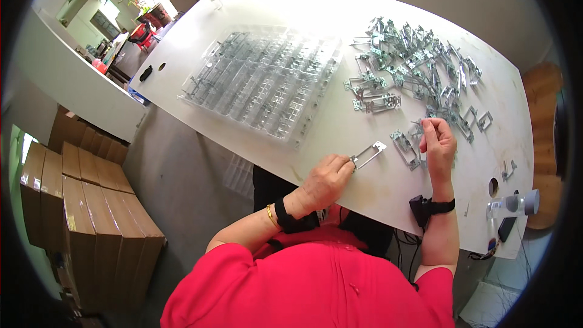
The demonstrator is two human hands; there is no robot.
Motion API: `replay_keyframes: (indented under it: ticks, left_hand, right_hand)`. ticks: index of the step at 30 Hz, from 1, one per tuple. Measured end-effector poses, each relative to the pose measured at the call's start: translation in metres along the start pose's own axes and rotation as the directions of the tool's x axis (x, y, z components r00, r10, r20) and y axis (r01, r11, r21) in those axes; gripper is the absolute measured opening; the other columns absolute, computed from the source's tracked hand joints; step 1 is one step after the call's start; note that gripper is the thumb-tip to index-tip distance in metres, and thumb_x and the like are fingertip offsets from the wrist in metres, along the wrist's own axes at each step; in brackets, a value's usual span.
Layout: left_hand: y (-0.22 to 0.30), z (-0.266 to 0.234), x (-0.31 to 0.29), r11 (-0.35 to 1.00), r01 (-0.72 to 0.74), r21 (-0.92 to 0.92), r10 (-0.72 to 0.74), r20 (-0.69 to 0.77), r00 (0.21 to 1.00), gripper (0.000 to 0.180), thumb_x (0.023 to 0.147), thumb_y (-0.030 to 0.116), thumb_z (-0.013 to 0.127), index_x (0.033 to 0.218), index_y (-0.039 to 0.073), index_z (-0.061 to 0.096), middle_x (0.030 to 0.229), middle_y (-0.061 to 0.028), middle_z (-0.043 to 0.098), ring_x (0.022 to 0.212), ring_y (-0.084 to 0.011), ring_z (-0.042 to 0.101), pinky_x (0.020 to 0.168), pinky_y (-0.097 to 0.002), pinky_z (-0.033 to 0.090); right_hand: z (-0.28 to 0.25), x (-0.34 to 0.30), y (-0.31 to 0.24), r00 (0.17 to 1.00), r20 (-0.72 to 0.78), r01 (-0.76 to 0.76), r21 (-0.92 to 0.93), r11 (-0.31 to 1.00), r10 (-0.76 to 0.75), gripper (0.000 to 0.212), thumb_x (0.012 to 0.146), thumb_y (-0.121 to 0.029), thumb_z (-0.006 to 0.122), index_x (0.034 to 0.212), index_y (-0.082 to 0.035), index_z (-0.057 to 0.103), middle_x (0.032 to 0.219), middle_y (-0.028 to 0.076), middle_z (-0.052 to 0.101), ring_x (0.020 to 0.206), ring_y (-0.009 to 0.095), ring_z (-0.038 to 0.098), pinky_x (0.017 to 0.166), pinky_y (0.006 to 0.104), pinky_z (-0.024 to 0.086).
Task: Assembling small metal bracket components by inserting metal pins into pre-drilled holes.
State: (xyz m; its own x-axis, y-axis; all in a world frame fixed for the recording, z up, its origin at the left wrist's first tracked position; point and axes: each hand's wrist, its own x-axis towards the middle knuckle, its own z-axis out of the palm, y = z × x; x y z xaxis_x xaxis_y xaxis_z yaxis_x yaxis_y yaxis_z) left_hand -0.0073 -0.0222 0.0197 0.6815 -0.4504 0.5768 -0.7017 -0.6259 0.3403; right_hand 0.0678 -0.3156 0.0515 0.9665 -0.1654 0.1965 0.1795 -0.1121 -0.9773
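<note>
My left hand (pixel 328 179) is closed on the near end of a rectangular metal frame bracket (pixel 371 152), which points away to the right just over the table. To the right, my right hand (pixel 439 143) pinches thumb against fingers beside the pile; a small metal piece (pixel 417 123) shows at the fingertips, its shape too small to make out. Just left of that hand lie a few loose metal brackets (pixel 403 147). Beyond is a tangled pile of silvery metal brackets (pixel 419 64). A clear plastic compartment tray (pixel 291 140), filled with rows of metal parts, stands on the left.
The white table (pixel 328 12) curves around me. At its right are a clear bottle (pixel 513 205), a cable hole (pixel 494 187) and loose metal pieces (pixel 509 170). A small black object (pixel 146 73) lies far left. Cardboard boxes (pixel 97 225) are stacked on the left floor.
</note>
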Motion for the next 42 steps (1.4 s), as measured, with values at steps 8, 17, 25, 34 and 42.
replay_keyframes:
  ticks: [8, 17, 25, 34, 42]
  left_hand:
    - [0.004, -0.007, -0.001, 0.999, 0.053, 0.000, -0.053, 0.067, 0.996, 0.028, 0.085, -0.007, 0.069, 0.112, -0.003, 0.066, 0.111, -0.0175, 0.068, 0.098, -0.0367, 0.067, 0.088, -0.0445, 0.055]
    - [0.006, -0.010, 0.018, 0.992, 0.084, -0.090, -0.085, -0.009, 0.996, 0.019, 0.089, -0.005, 0.068, 0.107, -0.002, 0.064, 0.106, -0.0200, 0.068, 0.092, -0.0403, 0.067, 0.082, -0.0448, 0.056]
    - [-0.003, 0.013, 0.019, 0.972, 0.204, -0.115, -0.196, 0.074, 0.978, 0.012, 0.094, 0.009, 0.070, 0.095, 0.003, 0.060, 0.090, -0.0182, 0.060, 0.081, -0.0407, 0.064, 0.073, -0.0487, 0.053]
    - [-0.005, -0.019, 0.015, 0.949, 0.119, -0.291, -0.142, -0.062, 0.988, 0.011, 0.095, 0.006, 0.069, 0.094, 0.002, 0.058, 0.087, -0.0163, 0.059, 0.079, -0.0394, 0.062, 0.070, -0.0478, 0.052]
    - [-0.019, -0.115, 0.001, 0.958, 0.094, -0.271, -0.163, -0.247, 0.955, 0.012, 0.089, -0.001, 0.075, 0.094, 0.001, 0.064, 0.089, -0.0140, 0.064, 0.079, -0.0343, 0.066, 0.069, -0.0429, 0.053]
  right_hand:
    - [0.003, 0.003, -0.002, 1.000, 0.014, 0.000, 0.056, 0.998, -0.001, 0.017, 0.108, -0.018, 0.067, 0.104, -0.003, 0.070, 0.069, -0.003, 0.061, 0.060, 0.004, 0.052, 0.054, 0.0223, 0.040]
    - [0.000, 0.002, -0.007, 1.000, 0.004, 0.013, 0.075, 0.997, -0.013, 0.016, 0.108, -0.018, 0.067, 0.104, -0.002, 0.070, 0.069, -0.003, 0.060, 0.059, 0.004, 0.051, 0.054, 0.0225, 0.040]
    - [-0.003, 0.004, 0.002, 0.999, -0.037, 0.015, 0.050, 0.999, -0.013, 0.015, 0.107, -0.018, 0.069, 0.105, -0.003, 0.070, 0.068, -0.003, 0.057, 0.057, 0.004, 0.050, 0.053, 0.0223, 0.038]
    - [-0.015, 0.012, 0.020, 0.998, -0.023, 0.062, 0.130, 0.990, -0.060, 0.017, 0.109, -0.018, 0.065, 0.106, -0.003, 0.071, 0.074, -0.003, 0.058, 0.058, 0.005, 0.048, 0.054, 0.0215, 0.038]
    - [-0.012, 0.015, 0.018, 0.997, 0.054, 0.045, 0.102, 0.994, -0.051, 0.015, 0.110, -0.017, 0.064, 0.105, -0.004, 0.070, 0.072, -0.004, 0.056, 0.057, 0.005, 0.047, 0.053, 0.0214, 0.036]
